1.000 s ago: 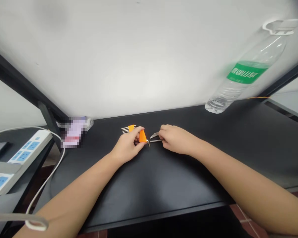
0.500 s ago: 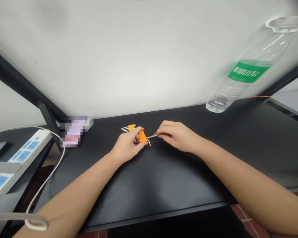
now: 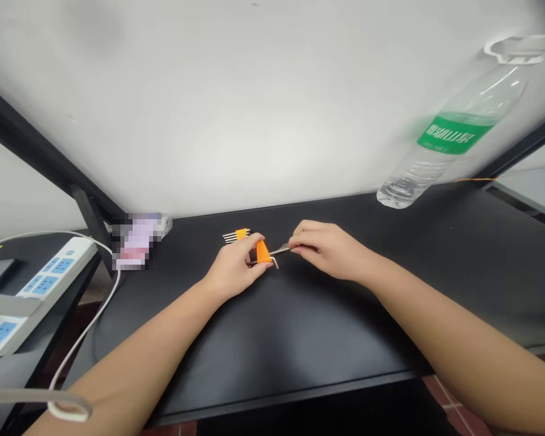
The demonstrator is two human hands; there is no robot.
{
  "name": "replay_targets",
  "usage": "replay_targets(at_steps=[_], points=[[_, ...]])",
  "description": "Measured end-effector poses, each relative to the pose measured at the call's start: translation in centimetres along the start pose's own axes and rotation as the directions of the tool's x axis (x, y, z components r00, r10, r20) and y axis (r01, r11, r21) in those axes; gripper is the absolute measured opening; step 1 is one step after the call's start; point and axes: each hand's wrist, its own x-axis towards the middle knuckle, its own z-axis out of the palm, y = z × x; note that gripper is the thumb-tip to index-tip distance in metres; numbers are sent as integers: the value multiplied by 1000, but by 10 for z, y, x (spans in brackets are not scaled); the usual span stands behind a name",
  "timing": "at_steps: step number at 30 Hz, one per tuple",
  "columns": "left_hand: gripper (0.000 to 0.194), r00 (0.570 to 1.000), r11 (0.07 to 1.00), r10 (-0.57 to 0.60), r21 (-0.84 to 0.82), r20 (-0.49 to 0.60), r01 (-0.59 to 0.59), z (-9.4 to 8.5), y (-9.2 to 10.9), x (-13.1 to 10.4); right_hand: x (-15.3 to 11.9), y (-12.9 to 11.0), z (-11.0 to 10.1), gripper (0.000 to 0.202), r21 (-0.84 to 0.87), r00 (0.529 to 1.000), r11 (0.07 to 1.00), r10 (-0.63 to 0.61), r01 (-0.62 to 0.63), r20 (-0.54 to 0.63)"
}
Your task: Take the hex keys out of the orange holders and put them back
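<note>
From here I see a tapered orange holder (image 3: pixel 263 252) pinched in the left hand (image 3: pixel 231 266), a bent silver key (image 3: pixel 276 263) jutting from its near end — and slim metal keys (image 3: pixel 280 249), gripped by the right hand (image 3: pixel 322 247), reaching its right side. Beyond sits another orange piece (image 3: pixel 241 234), metal shafts (image 3: pixel 229 237) pointing left.

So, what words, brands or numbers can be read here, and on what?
Green label on the bottle: apparently "鼎湖山泉", slightly blurred; the smaller line beneath is unreadable.
Pixelated item: too blurred to read.
Orange holder in the left hand: no writing visible.
</note>
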Motion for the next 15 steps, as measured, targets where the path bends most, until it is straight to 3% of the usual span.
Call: replay_targets(at_steps=[5,11,13,15], points=[[47,1000,1000,24,13,10,-25,0,-1,0,1,-9,8,20,58,1000,998,-7,6,9],[37,995,994,97,-45,18,-96,-1,-1,2,5,-18,25,25,413,999,910,33,-37,15],[40,997,996,75,-50,26,-74,0,-1,1,5,-11,26,22,383,998,922,56,-48,-11],[43,998,997,58,-57,36,-56,0,0,1,4,1,22,16,217,996,973,83,-74,-34]])
